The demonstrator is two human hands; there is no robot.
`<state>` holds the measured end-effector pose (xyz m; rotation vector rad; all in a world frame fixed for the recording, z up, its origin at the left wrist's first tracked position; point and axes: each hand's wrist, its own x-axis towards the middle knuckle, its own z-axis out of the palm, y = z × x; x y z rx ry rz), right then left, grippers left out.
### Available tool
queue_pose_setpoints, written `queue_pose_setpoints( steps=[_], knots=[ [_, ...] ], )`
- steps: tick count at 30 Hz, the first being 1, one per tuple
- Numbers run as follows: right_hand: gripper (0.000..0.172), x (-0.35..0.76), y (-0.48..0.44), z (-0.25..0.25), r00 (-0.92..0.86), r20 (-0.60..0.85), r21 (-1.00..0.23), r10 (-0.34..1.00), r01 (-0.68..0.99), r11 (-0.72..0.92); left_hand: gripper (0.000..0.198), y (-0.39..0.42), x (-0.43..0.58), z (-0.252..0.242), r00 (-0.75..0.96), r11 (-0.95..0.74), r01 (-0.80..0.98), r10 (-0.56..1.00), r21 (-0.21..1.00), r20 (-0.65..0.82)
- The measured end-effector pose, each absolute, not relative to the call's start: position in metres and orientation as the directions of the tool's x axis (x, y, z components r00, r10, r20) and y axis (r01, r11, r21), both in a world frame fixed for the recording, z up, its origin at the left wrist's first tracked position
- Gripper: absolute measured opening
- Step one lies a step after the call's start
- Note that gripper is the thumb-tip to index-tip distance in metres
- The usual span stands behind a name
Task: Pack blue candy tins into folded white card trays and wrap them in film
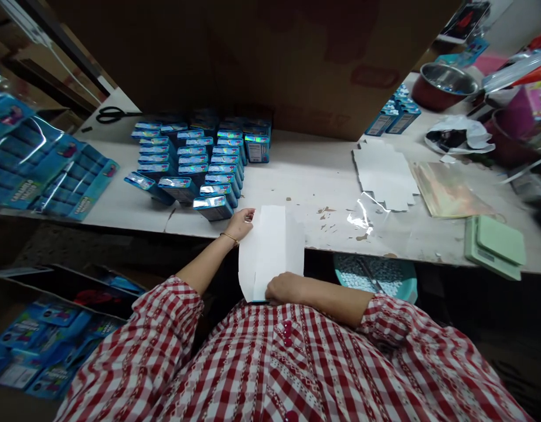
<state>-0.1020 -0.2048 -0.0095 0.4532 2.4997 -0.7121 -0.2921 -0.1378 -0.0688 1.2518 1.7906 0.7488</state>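
A flat white carton blank (272, 246) lies partly over the front edge of the white table (314, 176), reaching toward my body. My left hand (240, 223) pinches its upper left edge, a thin bangle on the wrist. My right hand (284, 287) is closed on its lower end, close to my red checked shirt. Just left of my left hand stand several rows of small folded blue boxes (200, 161) with shiny tops.
More white blanks (384, 173) and a clear film (362, 217) lie to the right, then a shiny sheet (448, 190), a green scale (494, 246), a steel bowl (443, 82). Scissors (112, 114) lie far left. A teal basin (380, 275) sits under the table.
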Motion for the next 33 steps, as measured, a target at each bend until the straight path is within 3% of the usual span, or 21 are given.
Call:
queue_pose_setpoints(
  steps=[2, 4, 5, 7, 9, 11, 15, 18, 20, 21, 23, 27, 33],
  knots=[
    [0.027, -0.092, -0.173, 0.0, -0.827, -0.44, -0.346, 0.35, 0.516, 0.784, 0.055, -0.139, -0.292, -0.07, -0.19, 0.326, 0.448, 0.945, 0.833, -0.267],
    [0.033, -0.086, -0.137, 0.0, -0.737, -0.258, -0.197, 0.625, 0.673, 0.713, 0.056, -0.142, -0.29, -0.071, -0.2, 0.316, 0.449, 0.947, 0.836, -0.251],
    [0.033, -0.086, -0.122, -0.004, -0.708, -0.177, -0.132, 0.684, 0.705, 0.696, 0.055, -0.143, -0.288, -0.071, -0.198, 0.31, 0.459, 0.949, 0.832, -0.245],
    [0.031, -0.095, -0.103, -0.015, -0.736, -0.141, -0.046, 0.662, 0.673, 0.738, 0.054, -0.143, -0.286, -0.07, -0.176, 0.288, 0.491, 0.957, 0.822, -0.23],
    [0.033, -0.11, -0.096, -0.027, -0.791, -0.251, -0.025, 0.559, 0.582, 0.813, 0.053, -0.142, -0.285, -0.068, -0.129, 0.239, 0.533, 0.971, 0.811, -0.201],
    [0.035, -0.122, -0.097, -0.034, -0.777, -0.327, -0.029, 0.538, 0.577, 0.816, 0.052, -0.14, -0.283, -0.065, -0.065, 0.181, 0.595, 0.982, 0.783, -0.178],
    [0.031, -0.106, -0.091, -0.03, -0.748, -0.324, -0.18, 0.579, 0.649, 0.739, 0.048, -0.131, -0.276, -0.053, 0.138, 0.009, 0.772, 0.974, 0.636, -0.182],
    [0.031, -0.073, -0.081, -0.027, -0.446, -0.15, -0.244, 0.882, 0.881, 0.404, 0.044, -0.125, -0.267, -0.047, 0.208, -0.048, 0.855, 0.944, 0.517, -0.256],
    [0.034, -0.059, -0.08, -0.028, -0.237, -0.193, -0.313, 0.952, 0.934, 0.169, 0.042, -0.121, -0.261, -0.046, 0.237, -0.088, 0.875, 0.935, 0.476, -0.264],
    [0.033, -0.057, -0.082, -0.029, -0.212, -0.257, -0.35, 0.943, 0.93, 0.114, 0.04, -0.119, -0.258, -0.046, 0.264, -0.122, 0.877, 0.931, 0.464, -0.253],
    [0.029, -0.061, -0.089, -0.031, -0.274, -0.312, -0.418, 0.91, 0.899, 0.127, 0.035, -0.116, -0.252, -0.045, 0.318, -0.187, 0.882, 0.914, 0.433, -0.252],
    [0.036, -0.074, -0.102, -0.031, -0.422, -0.247, -0.5, 0.873, 0.827, 0.258, 0.023, -0.109, -0.243, -0.037, 0.344, -0.212, 0.903, 0.878, 0.374, -0.334],
    [0.02, -0.067, -0.093, -0.035, -0.352, -0.332, -0.684, 0.875, 0.729, 0.034, 0.027, -0.102, -0.246, -0.036, 0.213, -0.029, 0.891, 0.908, 0.453, -0.361]
  ],
)
